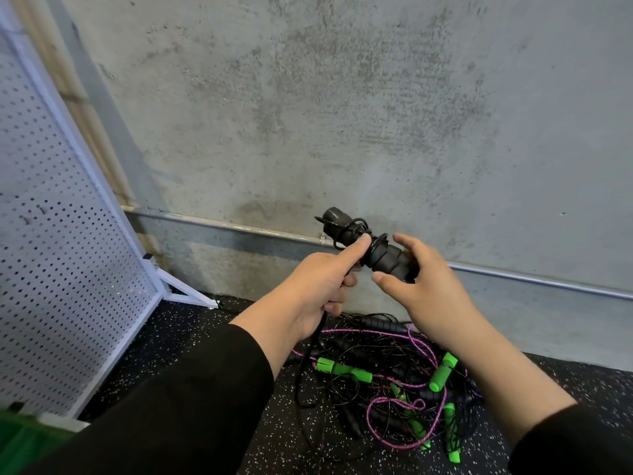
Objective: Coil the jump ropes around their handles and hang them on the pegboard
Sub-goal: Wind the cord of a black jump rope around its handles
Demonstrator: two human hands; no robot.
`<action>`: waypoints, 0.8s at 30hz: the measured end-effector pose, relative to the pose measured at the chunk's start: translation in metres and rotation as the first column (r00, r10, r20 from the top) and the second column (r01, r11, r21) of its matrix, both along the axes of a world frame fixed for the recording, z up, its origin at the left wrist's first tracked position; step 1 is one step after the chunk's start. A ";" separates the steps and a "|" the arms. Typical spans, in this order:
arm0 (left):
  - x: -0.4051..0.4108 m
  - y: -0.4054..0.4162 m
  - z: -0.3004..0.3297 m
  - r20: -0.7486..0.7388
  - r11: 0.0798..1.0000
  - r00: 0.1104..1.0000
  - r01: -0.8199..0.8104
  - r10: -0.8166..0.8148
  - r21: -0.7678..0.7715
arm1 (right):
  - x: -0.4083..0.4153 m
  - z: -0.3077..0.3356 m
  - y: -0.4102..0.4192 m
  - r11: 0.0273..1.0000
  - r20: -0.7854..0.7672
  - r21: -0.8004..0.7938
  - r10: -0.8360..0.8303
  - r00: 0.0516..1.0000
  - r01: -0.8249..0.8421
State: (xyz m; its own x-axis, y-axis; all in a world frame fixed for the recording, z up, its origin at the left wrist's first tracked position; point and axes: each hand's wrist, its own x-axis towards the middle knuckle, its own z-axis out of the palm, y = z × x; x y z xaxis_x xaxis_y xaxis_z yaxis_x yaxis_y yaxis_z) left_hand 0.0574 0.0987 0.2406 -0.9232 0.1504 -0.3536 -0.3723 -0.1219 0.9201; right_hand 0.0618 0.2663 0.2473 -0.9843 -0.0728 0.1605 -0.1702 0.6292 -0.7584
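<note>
A pair of black jump-rope handles [371, 246] is held together in mid-air before the concrete wall, with thin black cord wound loosely round the upper end. My left hand [317, 289] grips the cord, its thumb pressing on the coil. My right hand [416, 279] curls round the lower end of the handles. The black cord [306, 365] trails from my left hand down to the floor. A tangled pile of jump ropes [394, 382] with green and black handles and purple cord lies below my hands. The white pegboard [58, 255] stands at the left.
The concrete wall [342, 114] with a metal rail [534, 277] along its base is right ahead. The floor [565, 382] is black speckled rubber. A green box corner [20, 443] shows at the bottom left, beside the pegboard's white foot [186, 293].
</note>
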 end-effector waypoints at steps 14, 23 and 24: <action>-0.003 -0.002 -0.005 -0.112 0.996 0.993 0.049 -0.042 0.069 | 0.008 0.002 0.002 0.642 0.502 -0.741 0.334 0.798 0.197; 0.000 -0.009 0.000 -0.098 0.994 0.994 0.029 -0.039 -0.103 | 0.000 0.002 0.004 0.420 0.430 -0.864 0.326 0.842 0.279; 0.000 -0.010 0.000 -0.093 0.992 0.995 0.031 -0.043 -0.119 | -0.002 0.003 0.005 0.399 0.404 -0.876 0.296 0.865 0.272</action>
